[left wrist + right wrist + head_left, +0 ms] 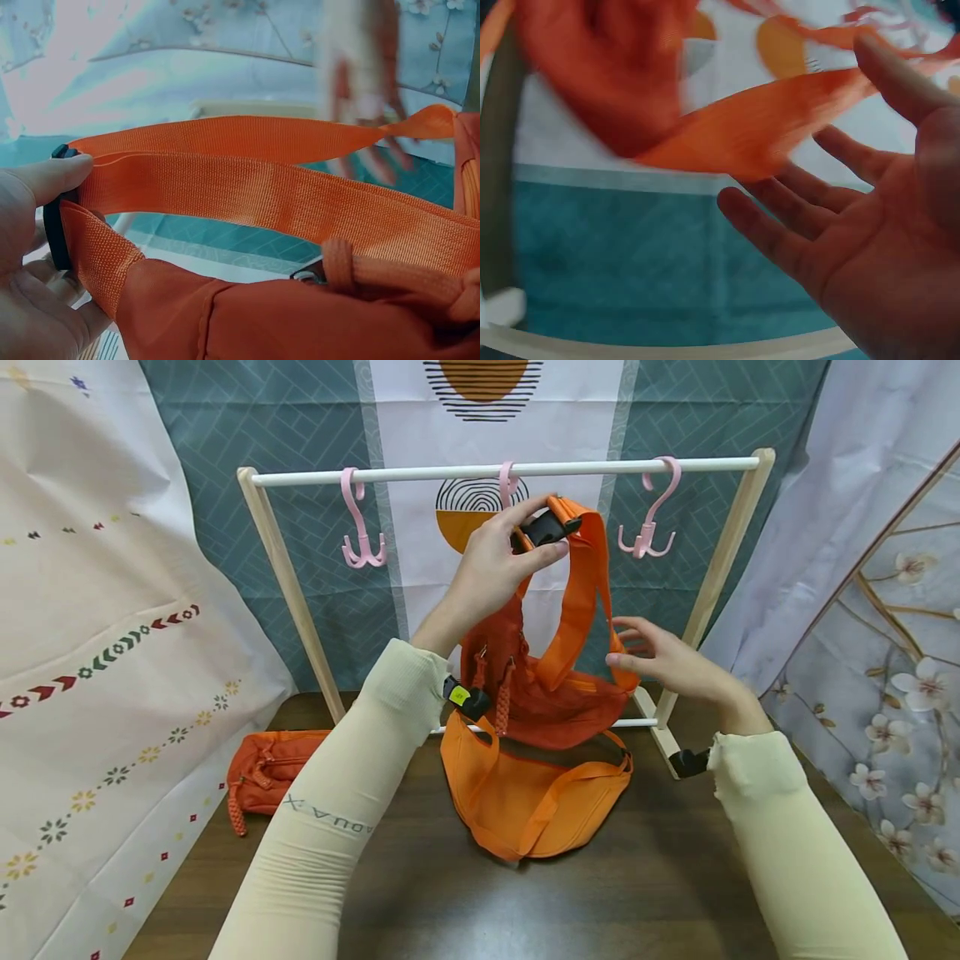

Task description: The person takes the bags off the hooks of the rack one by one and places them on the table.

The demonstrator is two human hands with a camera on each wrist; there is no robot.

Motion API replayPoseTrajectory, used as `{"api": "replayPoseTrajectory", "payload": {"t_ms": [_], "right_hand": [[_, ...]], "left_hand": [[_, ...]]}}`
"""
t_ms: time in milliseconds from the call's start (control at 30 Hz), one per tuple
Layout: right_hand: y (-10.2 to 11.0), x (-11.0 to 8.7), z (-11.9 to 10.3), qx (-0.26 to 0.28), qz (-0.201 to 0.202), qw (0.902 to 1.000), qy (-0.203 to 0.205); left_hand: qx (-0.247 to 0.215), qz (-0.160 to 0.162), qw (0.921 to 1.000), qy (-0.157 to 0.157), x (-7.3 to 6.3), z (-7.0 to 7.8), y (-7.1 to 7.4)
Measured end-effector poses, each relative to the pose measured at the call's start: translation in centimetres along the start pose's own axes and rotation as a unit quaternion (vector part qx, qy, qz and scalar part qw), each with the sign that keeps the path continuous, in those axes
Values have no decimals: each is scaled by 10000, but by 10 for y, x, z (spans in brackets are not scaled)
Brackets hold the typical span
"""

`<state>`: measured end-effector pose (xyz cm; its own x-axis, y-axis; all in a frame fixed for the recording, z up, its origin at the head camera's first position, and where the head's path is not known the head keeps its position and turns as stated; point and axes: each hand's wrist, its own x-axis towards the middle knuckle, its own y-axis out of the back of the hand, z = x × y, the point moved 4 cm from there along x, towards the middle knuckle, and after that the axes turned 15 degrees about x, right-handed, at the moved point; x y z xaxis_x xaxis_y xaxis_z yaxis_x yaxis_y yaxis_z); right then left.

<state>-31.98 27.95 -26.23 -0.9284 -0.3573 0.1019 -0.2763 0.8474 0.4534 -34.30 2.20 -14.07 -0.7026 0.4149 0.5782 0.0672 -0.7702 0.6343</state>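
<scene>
An orange-red waist bag (546, 714) hangs in front of the rack, its wide orange strap (585, 585) looped upward. My left hand (495, 560) pinches the black buckle (546, 528) on that strap between thumb and fingers, up near the rack's bar. In the left wrist view the thumb lies over the buckle (56, 225), and the strap (202, 184) runs away from it to the right. With fingers spread, my right hand (660, 656) is at the strap's lower right end. In the right wrist view the strap (757, 127) passes between its thumb and relaxed fingers.
A rack with a white bar (442, 472) carries pink hooks, one at left (360, 527), one at right (648, 518), one behind my left hand. On the brown table (517, 910) lie a lighter orange bag (570, 814) and, at left, a red-orange bag (270, 768).
</scene>
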Motion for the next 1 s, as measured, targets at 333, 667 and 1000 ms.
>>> {"api": "replayPoseTrajectory", "payload": {"t_ms": [333,667,1000], "right_hand": [[-13,11,68,2274,-148,9736,-153],[51,-21,9,2253,1685,9568,738],[76,-45,2,2454,2400,9379,492]], "left_hand": [[122,-59,9997,224,-14,-13,12],[26,-1388,9856,965,-80,-89,19],[-2148,-2009,9453,1410,-112,-118,-45]]}}
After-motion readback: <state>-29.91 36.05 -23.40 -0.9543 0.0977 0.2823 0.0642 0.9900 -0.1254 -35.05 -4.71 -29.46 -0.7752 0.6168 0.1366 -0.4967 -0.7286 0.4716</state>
